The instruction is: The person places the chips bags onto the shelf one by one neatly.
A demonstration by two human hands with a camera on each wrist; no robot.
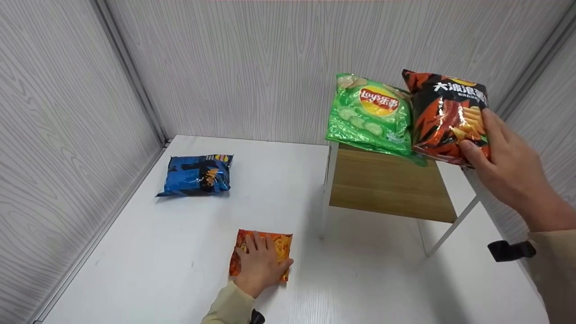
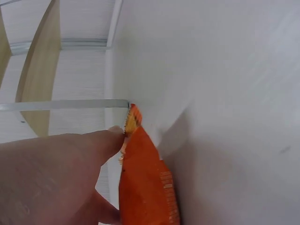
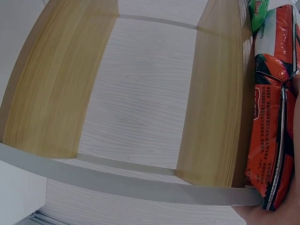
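My left hand (image 1: pixel 260 268) lies with spread fingers on a small orange snack bag (image 1: pixel 282 246), low in the head view. In the left wrist view, the thumb touches the edge of that orange bag (image 2: pixel 145 183). My right hand (image 1: pixel 513 162) grips a black and red chip bag (image 1: pixel 450 119) by its right side, thumb across the front. This chip bag (image 3: pixel 269 136) is at the top of a wooden-board rack (image 1: pixel 391 180). Beside it, on its left, is a green Lay's chip bag (image 1: pixel 371 114) on the rack's top.
A blue and black chip bag (image 1: pixel 198 175) lies on the white table (image 1: pixel 148 256) at the far left. The rack's thin metal legs (image 1: pixel 325 193) stand on the table's right half. Grey wood-grain panels (image 1: pixel 243 67) enclose the back and sides.
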